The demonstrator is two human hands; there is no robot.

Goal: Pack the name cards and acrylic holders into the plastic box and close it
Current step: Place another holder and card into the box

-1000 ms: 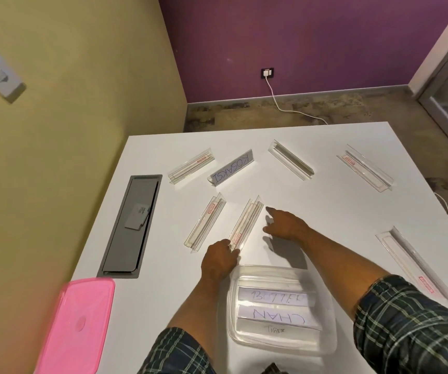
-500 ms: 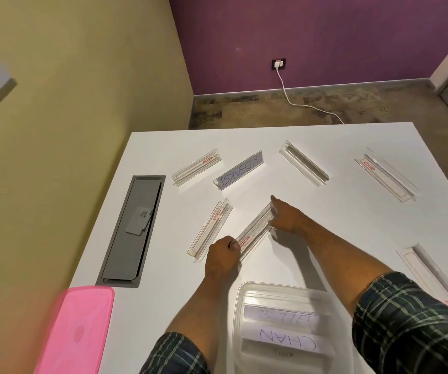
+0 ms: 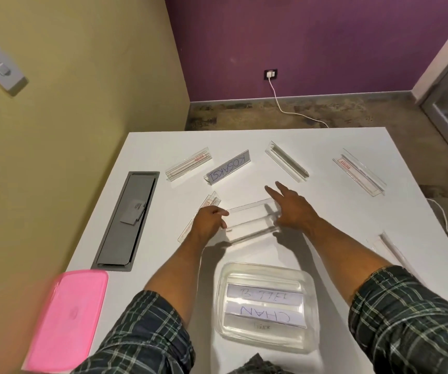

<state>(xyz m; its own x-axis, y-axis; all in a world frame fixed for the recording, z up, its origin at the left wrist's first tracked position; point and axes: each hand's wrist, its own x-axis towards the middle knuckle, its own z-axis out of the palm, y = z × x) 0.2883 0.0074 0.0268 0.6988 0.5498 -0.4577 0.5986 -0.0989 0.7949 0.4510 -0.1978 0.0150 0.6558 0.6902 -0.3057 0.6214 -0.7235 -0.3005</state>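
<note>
A clear acrylic holder (image 3: pixel 249 222) hangs lifted just above the white table (image 3: pixel 325 211), turned crosswise between my hands. My left hand (image 3: pixel 209 220) pinches its left end. My right hand (image 3: pixel 293 209) grips its right end, index and middle fingers stretched out. The clear plastic box (image 3: pixel 222 282) stands open near the front edge with two name cards in holders inside, one reading CHAN (image 3: pixel 264 317). The pink lid (image 3: pixel 66 319) lies at the front left. A holder with the KOSAKSI card (image 3: pixel 229 167) stands further back.
Empty holders lie scattered: back left (image 3: pixel 189 164), back middle (image 3: pixel 286 164), back right (image 3: pixel 359 171), right edge (image 3: pixel 390 249), and one (image 3: pixel 209 202) partly under my left hand. A grey cable hatch (image 3: pixel 127 220) is set into the table's left side.
Both hands have picked the holder up off the table and turned it from diagonal to crosswise. The view has shifted slightly.
</note>
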